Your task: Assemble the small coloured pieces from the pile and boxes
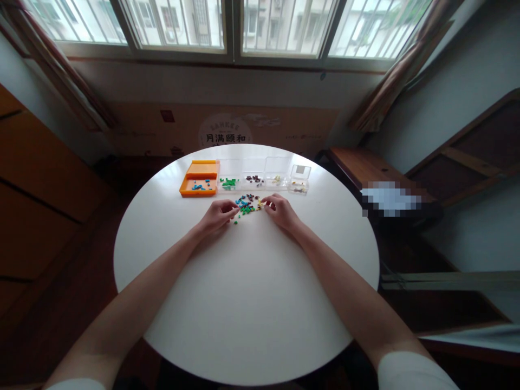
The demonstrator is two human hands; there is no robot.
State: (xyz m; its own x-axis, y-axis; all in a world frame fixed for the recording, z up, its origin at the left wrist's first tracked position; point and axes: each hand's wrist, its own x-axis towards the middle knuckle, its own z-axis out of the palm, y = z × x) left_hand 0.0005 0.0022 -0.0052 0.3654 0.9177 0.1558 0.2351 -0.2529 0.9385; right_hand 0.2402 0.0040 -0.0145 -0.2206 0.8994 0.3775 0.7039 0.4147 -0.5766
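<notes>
Nearest, I am curling the left hand (220,213) and right hand (280,210) at either side of the mixed pile (246,210); whether either is gripping a piece, I cannot tell. Beyond the left hand, the orange box (197,194) is holding blue pieces (198,187); rightward of it, clear boxes (278,164) are holding green pieces (228,182), dark pieces (254,179) and pale pieces (277,179). I am judging the sorting partly done, the pile between the hands remaining.

The pieces (246,210) look plastic, the tabletop (255,303) smooth and glossy
</notes>
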